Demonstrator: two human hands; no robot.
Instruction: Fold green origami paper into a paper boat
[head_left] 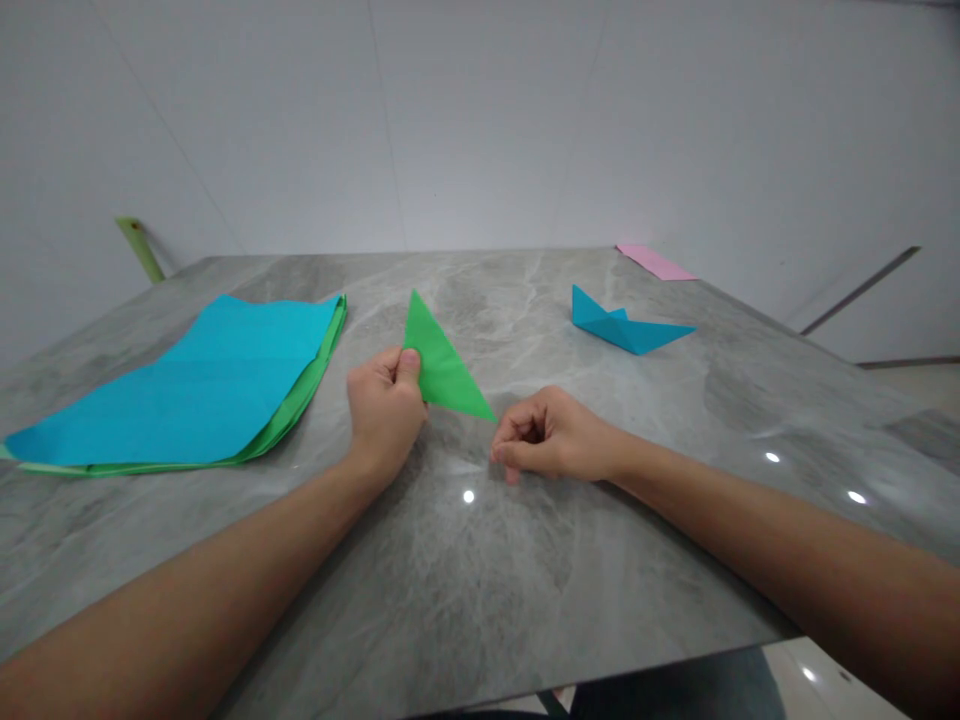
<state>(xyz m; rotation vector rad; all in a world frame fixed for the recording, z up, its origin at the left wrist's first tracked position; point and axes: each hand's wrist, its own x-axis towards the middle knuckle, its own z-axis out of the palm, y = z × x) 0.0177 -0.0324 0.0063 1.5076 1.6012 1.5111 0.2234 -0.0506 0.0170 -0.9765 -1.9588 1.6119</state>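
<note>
A folded green paper triangle stands tilted above the table, one point up and another toward the lower right. My left hand pinches its left edge, thumb on the near face. Close to the triangle's lower right tip is my right hand, its fingers curled with the thumb against them. Nothing can be made out between those fingertips, and the inner fingers are partly hidden. Farther right rests a blue paper boat, folded and upright on the table.
On the left lies a stack of blue and green paper sheets, blue on top. A pink paper sits at the back right edge. The grey marble-patterned table meets a white wall at the back.
</note>
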